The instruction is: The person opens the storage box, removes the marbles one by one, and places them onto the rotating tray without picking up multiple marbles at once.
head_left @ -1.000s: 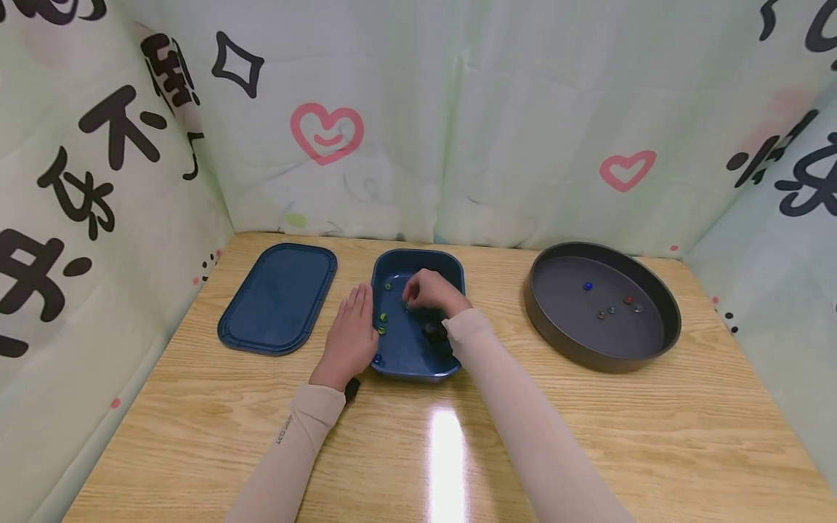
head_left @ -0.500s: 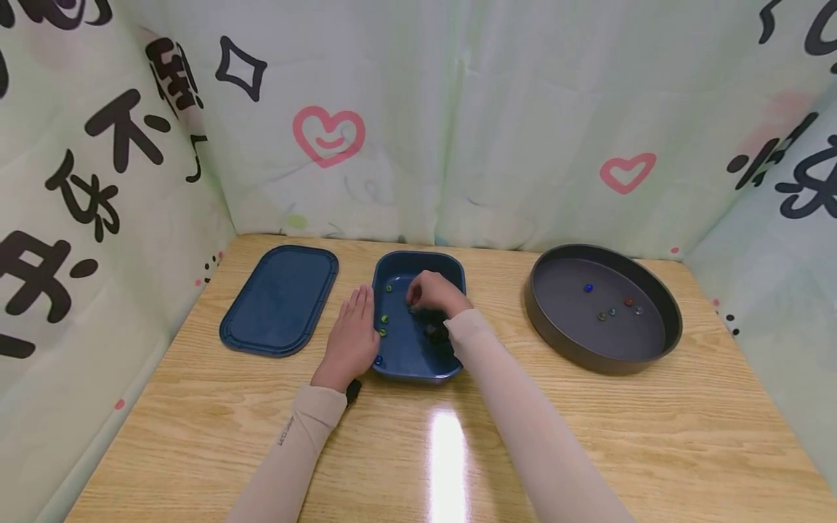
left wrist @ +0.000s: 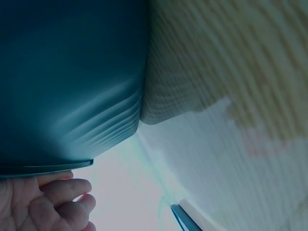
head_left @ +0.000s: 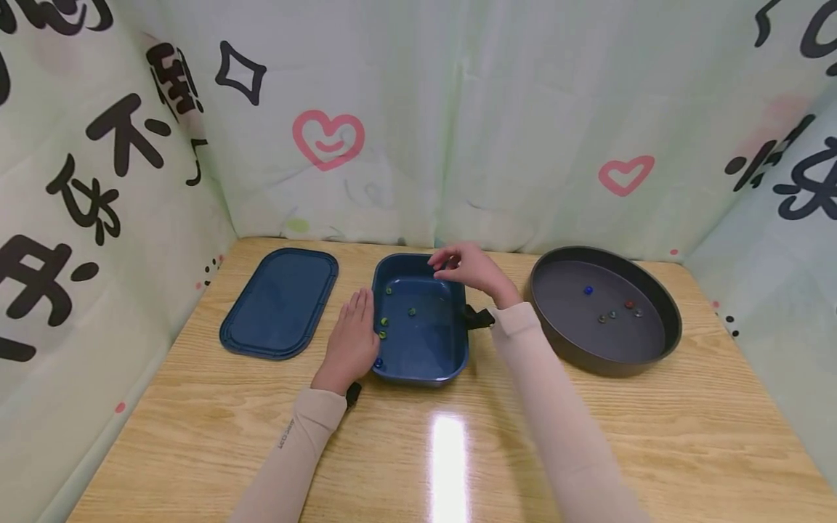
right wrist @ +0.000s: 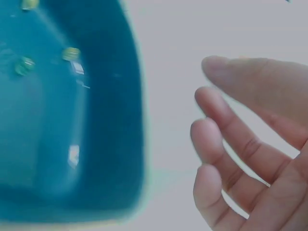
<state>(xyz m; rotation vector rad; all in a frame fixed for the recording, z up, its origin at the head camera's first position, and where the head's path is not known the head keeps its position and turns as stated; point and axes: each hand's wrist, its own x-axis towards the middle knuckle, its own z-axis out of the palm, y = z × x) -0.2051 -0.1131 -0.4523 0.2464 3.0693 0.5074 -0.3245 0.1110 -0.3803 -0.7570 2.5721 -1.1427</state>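
A deep blue rectangular box [head_left: 439,356] stands mid-table with several small glass marbles inside, among them a green one [head_left: 412,312] on its floor and a dark blue one [head_left: 378,362] at the near left corner. My left hand [head_left: 353,341] rests with straight fingers along the box's left wall; in the left wrist view its fingertips [left wrist: 72,190] show by the rim. Above the box's far right corner is my right hand [head_left: 474,270]. Its thumb and fingers are loosely bent and apart, with nothing between them in the right wrist view [right wrist: 240,130].
To the right stands a round dark grey pan [head_left: 556,341] holding several marbles, including a blue one [head_left: 588,290] and a reddish one [head_left: 629,303]. A flat blue lid [head_left: 280,301] lies at the left. Printed curtains hang behind the wooden table [head_left: 386,465].
My right hand has lifted from the box floor and moved right and away from me to the far right corner. The green marble stays on the box floor. My left hand keeps its place.
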